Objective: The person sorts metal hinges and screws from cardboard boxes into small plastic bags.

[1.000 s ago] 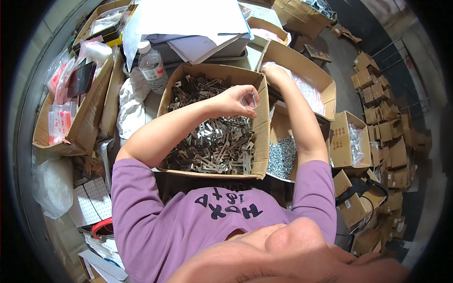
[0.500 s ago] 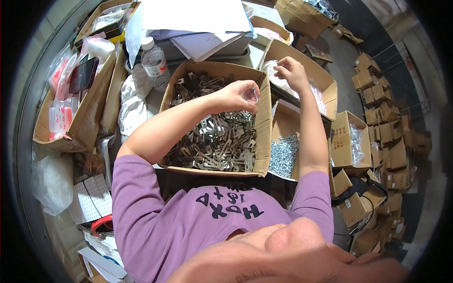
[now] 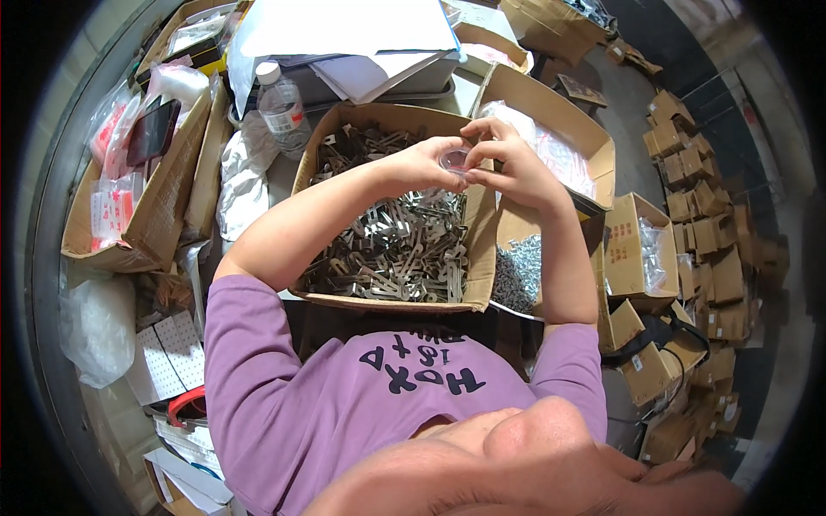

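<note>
My left hand (image 3: 428, 165) is closed round a small clear plastic bag (image 3: 455, 161), whose round mouth gapes open above the metal parts. My right hand (image 3: 508, 165) meets it from the other side, its bent fingers and thumb gripping the bag's edge. Whatever the bag contains is too small to make out. Below both hands stands a cardboard box (image 3: 480, 249) filled with flat slotted metal brackets (image 3: 404, 249). To its right, a narrower box holds many small silvery screws (image 3: 520, 273).
A box of clear plastic bags (image 3: 564, 163) lies beyond my right hand. At the back left are a water bottle (image 3: 284, 112) and a paper stack (image 3: 344, 34). A phone (image 3: 153, 133) rests on a carton at the left. Many small cartons (image 3: 710, 232) line the right.
My right hand has come left and down from over the bag box to the clear plastic bag. My left hand has shifted slightly up and left with it.
</note>
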A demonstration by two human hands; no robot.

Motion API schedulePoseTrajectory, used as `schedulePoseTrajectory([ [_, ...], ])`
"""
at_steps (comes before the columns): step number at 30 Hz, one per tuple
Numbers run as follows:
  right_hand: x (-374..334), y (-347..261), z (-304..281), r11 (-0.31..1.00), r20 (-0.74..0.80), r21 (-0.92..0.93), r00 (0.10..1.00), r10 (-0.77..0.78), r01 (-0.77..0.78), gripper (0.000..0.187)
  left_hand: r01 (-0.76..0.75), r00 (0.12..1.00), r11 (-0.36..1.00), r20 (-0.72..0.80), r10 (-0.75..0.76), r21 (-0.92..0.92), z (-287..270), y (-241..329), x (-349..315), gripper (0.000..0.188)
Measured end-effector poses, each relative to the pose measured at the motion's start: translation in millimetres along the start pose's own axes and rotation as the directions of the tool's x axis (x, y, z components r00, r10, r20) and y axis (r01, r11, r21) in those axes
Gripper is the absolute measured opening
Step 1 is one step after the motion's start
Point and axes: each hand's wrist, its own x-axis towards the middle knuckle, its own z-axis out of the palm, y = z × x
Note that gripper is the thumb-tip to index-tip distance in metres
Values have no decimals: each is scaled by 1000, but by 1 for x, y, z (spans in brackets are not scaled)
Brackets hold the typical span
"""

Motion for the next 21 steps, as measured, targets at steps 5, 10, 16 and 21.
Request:
schedulePoseTrajectory([
  [5, -6, 10, 3, 947, -71, 252, 972, 223, -199, 12, -120, 977, 987, -162, 137, 109, -5, 2, 4, 30],
  [10, -11, 25, 16, 891, -157, 356, 922, 353, -280, 12, -170, 933, 937, -258, 253, 305, -5, 4, 4, 18],
  [16, -9, 18, 23, 917, -132, 265, 931, 339, -297, 19, -102, 897, 722, -250, 364, 684, 10, 11, -1, 13],
  [21, -14, 13, 17, 869, -107, 345, 905, 412, -355, 18, -181, 869, 779, -272, 412, 600, 7, 12, 2, 13],
])
